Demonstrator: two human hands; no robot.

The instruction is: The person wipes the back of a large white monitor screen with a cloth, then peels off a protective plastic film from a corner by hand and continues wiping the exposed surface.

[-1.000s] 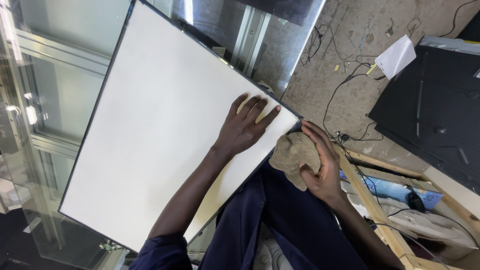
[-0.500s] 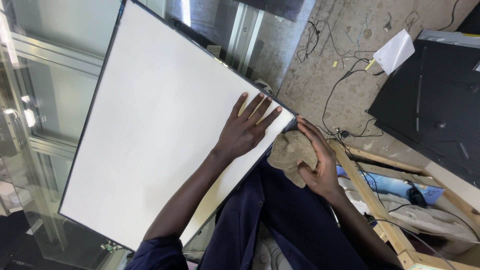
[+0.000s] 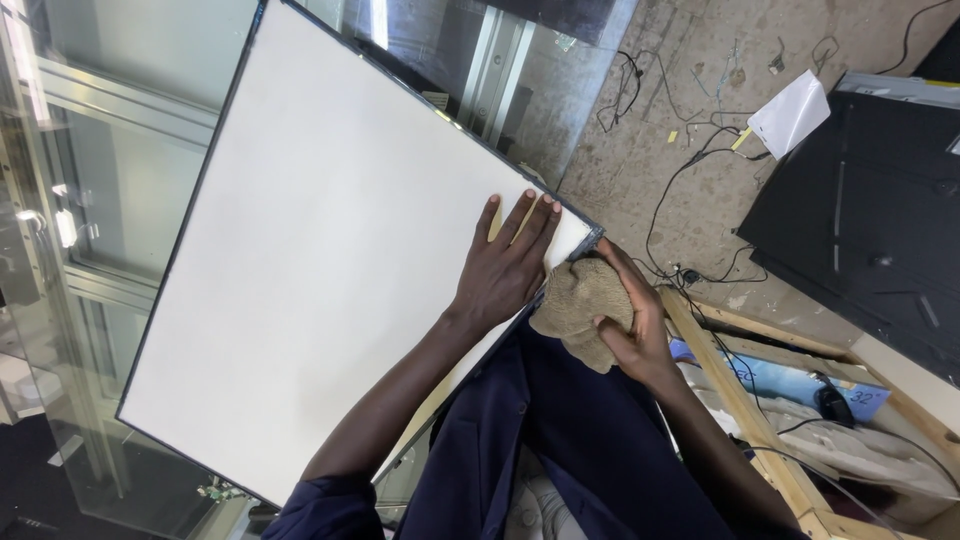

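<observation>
Panel: large white panel (image 3: 330, 260) with a dark edge, tilted across the person's lap.
Left hand: left hand (image 3: 505, 270) flat on the panel near its lower right corner, fingers spread, gripping nothing.
Right hand: right hand (image 3: 630, 325) just beside that corner, fingers curled around a tan cloth (image 3: 582, 305).
Cloth: bunched, touching the panel's corner edge.

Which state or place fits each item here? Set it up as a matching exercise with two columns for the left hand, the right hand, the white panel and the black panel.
Column one:
1. left hand
2. right hand
3. white panel
4. black panel

Column two:
A. lying on the concrete floor at the right
B. wrapped around a tan cloth
C. spread flat, fingers extended
D. large, dark-edged, under the flat palm

Pairs: 1-C, 2-B, 3-D, 4-A
</observation>
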